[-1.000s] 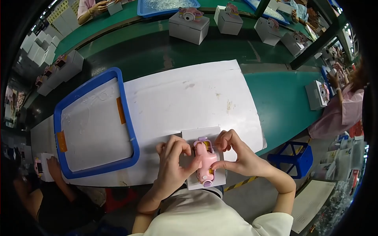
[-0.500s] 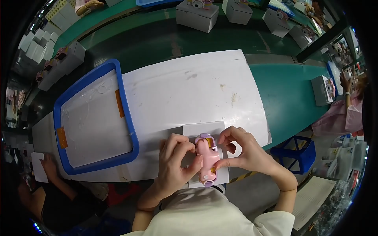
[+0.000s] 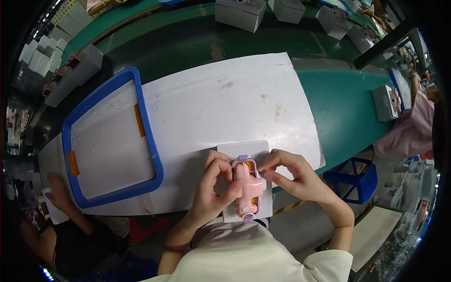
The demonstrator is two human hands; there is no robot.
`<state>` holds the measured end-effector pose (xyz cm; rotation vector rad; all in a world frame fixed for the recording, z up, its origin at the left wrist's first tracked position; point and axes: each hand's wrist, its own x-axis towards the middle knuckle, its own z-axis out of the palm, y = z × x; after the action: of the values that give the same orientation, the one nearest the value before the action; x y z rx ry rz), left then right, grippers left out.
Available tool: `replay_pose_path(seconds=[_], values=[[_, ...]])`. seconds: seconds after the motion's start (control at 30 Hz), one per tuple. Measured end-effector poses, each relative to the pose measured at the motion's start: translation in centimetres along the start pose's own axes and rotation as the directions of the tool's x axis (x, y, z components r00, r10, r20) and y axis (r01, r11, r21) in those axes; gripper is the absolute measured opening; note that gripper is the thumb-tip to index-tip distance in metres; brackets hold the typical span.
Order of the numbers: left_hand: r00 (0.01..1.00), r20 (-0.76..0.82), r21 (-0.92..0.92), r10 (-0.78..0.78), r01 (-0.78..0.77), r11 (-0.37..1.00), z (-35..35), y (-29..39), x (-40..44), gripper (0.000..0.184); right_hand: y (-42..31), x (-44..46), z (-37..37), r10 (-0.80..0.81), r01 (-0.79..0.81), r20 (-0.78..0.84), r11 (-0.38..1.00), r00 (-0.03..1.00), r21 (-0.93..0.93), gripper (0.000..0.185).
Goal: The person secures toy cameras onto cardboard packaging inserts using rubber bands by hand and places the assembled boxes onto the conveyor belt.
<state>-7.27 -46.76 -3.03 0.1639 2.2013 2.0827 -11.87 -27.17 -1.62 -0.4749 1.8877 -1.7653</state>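
A pink toy camera [image 3: 249,189] with purple end loops and yellow patches stands on a white box [image 3: 230,149] close to my body. My left hand [image 3: 215,185] grips its left side between thumb and curled fingers. On the other side, my right hand [image 3: 293,176] has thumb and forefinger drawn nearly together in a pinch beside the upper right of the toy, by the purple loop. Whatever lies between those fingertips is too small to make out.
A blue-rimmed tray [image 3: 159,171] lies left on the white board [image 3: 211,103]. White boxes [image 3: 239,15] with similar toys line the far green bench; another box [image 3: 384,104] stands right. A blue stool [image 3: 352,181] is below right. A co-worker's hand [image 3: 58,192] is at far left.
My right hand's thumb has moved up from the toy's lower right side towards its forefinger near the upper loop. My left hand stays on the toy. The co-worker's hand at left has shifted.
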Motion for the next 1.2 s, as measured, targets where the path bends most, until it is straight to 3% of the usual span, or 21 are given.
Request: replay_pose_path(seconds=[0.2, 0.33, 0.53, 0.6, 0.67, 0.87, 0.93, 1.0, 1.2], values=[[0.998, -0.033, 0.111, 0.061, -0.057, 0.992, -0.3, 0.2, 0.1, 0.021, -0.3, -0.6, -0.1, 0.062, -0.063, -0.028, 0.997, 0.998, -0.034, 0.006], [1.0, 0.004, 0.097, 0.014, -0.014, 0.995, 0.3, 0.9, 0.1, 0.024, 0.4, -0.8, -0.1, 0.131, -0.119, -0.046, 0.969, 0.99, 0.215, 0.006], [0.999, 0.004, 0.119, -0.04, 0.039, 0.992, 0.2, 1.1, 0.1, 0.027, 0.6, 0.0, 0.7, 0.026, -0.016, -0.086, 0.993, 0.996, 0.117, 0.008], [0.999, -0.025, 0.116, -0.033, 0.036, 0.993, 0.4, 1.0, 0.2, 0.027, 1.2, 0.0, 0.8, -0.254, 0.231, -0.151, 0.961, 0.955, -0.154, 0.008], [0.998, -0.052, 0.117, -0.035, 0.041, 0.992, 0.4, 1.0, 0.1, 0.027, 1.9, -0.1, 1.2, -0.517, 0.425, -0.138, 0.805, 0.845, -0.414, 0.009], [1.0, -0.008, 0.147, -0.015, 0.016, 0.989, 0.6, 1.1, 0.2, 0.028, 3.3, 0.4, 2.4, -0.654, 0.436, -0.294, 0.712, 0.697, -0.55, 0.006], [0.999, -0.034, 0.128, -0.022, 0.027, 0.991, 0.6, 0.8, 0.2, 0.028, 1.6, 0.4, 2.2, -0.347, 0.251, -0.302, 0.915, 0.888, -0.315, 0.003], [0.997, -0.064, 0.106, -0.036, 0.043, 0.993, 0.5, 0.7, 0.0, 0.027, -0.2, 0.2, 1.8, -0.001, -0.016, -0.209, 0.997, 0.978, -0.077, 0.004], [0.998, 0.013, 0.156, -0.063, 0.06, 0.986, 0.4, 1.4, 0.1, 0.028, -3.3, 1.9, -0.7, 0.259, -0.26, -0.027, 0.963, 0.966, -0.07, 0.014]])
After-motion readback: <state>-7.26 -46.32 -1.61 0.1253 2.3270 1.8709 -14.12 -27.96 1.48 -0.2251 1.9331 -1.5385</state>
